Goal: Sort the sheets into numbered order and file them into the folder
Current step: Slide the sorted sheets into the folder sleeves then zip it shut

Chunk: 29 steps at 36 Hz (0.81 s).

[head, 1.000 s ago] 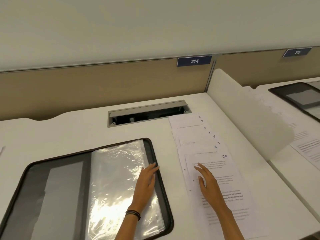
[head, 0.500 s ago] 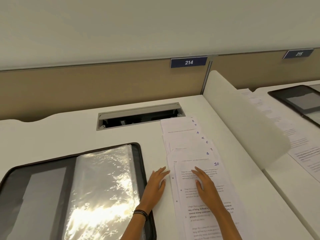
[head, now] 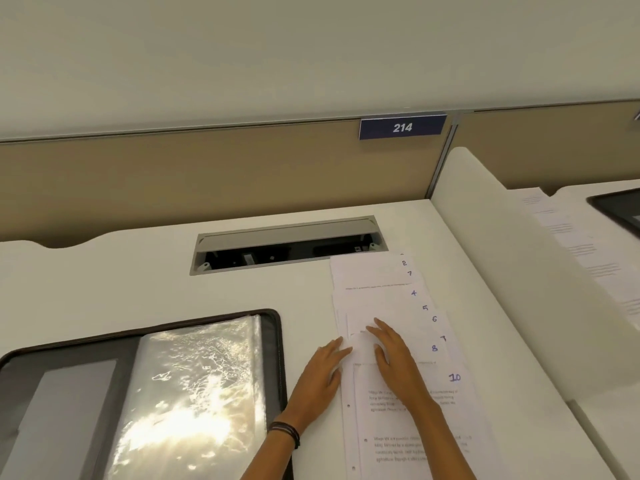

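Sheets (head: 381,282) fanned right of the folder (head: 275,344) — we judge, to show numbers | left hand (head: 320,379), right hand (head: 398,362) flat, released, steadying them

the folder (head: 145,393) lies open on the desk (head: 104,278); right of it, the fanned sheets (head: 398,306); both hands on the sheets' near-left part; behind the folder, the cable tray (head: 287,244).

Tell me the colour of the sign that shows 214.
The sign is dark blue with white digits; head view.
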Motion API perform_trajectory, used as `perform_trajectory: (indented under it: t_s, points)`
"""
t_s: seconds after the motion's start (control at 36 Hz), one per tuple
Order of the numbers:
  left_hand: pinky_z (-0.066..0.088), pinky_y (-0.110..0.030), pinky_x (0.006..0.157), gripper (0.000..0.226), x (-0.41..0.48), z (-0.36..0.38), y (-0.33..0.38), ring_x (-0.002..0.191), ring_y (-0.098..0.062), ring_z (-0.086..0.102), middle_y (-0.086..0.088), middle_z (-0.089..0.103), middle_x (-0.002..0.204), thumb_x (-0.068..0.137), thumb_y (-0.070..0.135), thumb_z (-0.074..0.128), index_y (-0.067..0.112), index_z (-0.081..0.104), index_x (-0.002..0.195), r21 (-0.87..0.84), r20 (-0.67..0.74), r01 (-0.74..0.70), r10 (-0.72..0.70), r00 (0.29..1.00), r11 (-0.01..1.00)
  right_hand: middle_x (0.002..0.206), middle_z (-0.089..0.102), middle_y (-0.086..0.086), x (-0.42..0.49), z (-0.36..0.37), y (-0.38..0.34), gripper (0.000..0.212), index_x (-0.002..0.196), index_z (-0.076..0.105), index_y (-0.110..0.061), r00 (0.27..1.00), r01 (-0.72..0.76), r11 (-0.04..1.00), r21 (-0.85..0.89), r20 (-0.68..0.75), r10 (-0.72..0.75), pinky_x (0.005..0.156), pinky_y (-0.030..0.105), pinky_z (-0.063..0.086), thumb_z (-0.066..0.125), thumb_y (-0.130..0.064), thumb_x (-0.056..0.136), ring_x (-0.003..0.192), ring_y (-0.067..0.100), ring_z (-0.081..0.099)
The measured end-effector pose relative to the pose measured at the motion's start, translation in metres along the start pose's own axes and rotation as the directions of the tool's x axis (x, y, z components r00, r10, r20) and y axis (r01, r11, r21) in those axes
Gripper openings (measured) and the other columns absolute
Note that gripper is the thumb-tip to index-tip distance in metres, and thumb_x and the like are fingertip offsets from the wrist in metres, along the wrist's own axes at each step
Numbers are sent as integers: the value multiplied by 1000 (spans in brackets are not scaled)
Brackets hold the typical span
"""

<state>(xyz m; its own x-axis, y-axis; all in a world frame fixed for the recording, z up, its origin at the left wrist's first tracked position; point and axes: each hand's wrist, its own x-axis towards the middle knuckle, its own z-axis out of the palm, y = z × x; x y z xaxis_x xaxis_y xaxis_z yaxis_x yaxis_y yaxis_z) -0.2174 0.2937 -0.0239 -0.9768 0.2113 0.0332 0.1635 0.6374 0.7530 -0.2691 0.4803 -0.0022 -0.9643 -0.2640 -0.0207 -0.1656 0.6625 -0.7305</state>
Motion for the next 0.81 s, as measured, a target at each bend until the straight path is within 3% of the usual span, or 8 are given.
perform_trajectory:
  t_s: [0.08, 0.28, 0.42, 0.56, 0.67, 0.81]
  points:
    - [5, -18, 118, 45, 21, -4, -1, 141, 2, 13, 13, 16, 155, 103, 19, 38, 38, 26, 141, -33, -24, 20, -21, 999, 999, 149, 31, -10, 21, 4, -2, 39, 137, 45, -22, 1000, 18, 1000, 20, -3, -18, 111, 14, 16, 42, -13, 99, 139, 5, 26]
    - [-4, -7, 110, 44, 73, -11, -8, 140, 5, 8, 15, 13, 152, 103, 17, 37, 34, 24, 141, -120, -109, 62, -75, 991, 991, 149, 29, -9, 48, 21, 10, 38, 135, 48, -18, 998, 45, 999, -9, -43, -46, 117, 25, 18, 42, -11, 99, 140, 9, 26]
    - [5, -22, 118, 43, 112, -14, -14, 140, -3, 14, 14, 16, 149, 103, 18, 38, 28, 25, 142, -183, -209, 123, -160, 965, 976, 148, 29, -13, 48, 31, 16, 42, 134, 51, -20, 986, 76, 992, -100, -138, -90, 116, 17, 10, 32, -23, 97, 138, 5, 26]
    - [-5, -12, 112, 51, 142, -17, -16, 140, -3, 6, 5, 10, 155, 103, 19, 38, 13, 18, 149, -181, -277, 196, -241, 930, 964, 149, 31, -11, 48, 31, 15, 49, 134, 51, -20, 981, 98, 988, -121, -152, -116, 117, 24, 16, 23, -31, 96, 138, 7, 28]
    - [-8, -17, 113, 54, 160, -16, -17, 147, -17, 4, -5, 8, 159, 103, 21, 38, 8, 14, 150, -177, -292, 280, -322, 901, 944, 149, 34, -8, 49, 31, 14, 49, 134, 51, -20, 983, 90, 989, -121, -151, -108, 117, 24, 15, 23, -30, 96, 139, 11, 31]
    - [-10, -21, 112, 55, 168, -15, -18, 148, -20, 1, -7, 6, 160, 102, 26, 38, 8, 16, 150, -122, -280, 322, -344, 896, 939, 148, 35, -9, 49, 31, 14, 49, 134, 52, -20, 984, 75, 990, -120, -152, -93, 117, 24, 15, 22, -31, 95, 139, 10, 31]
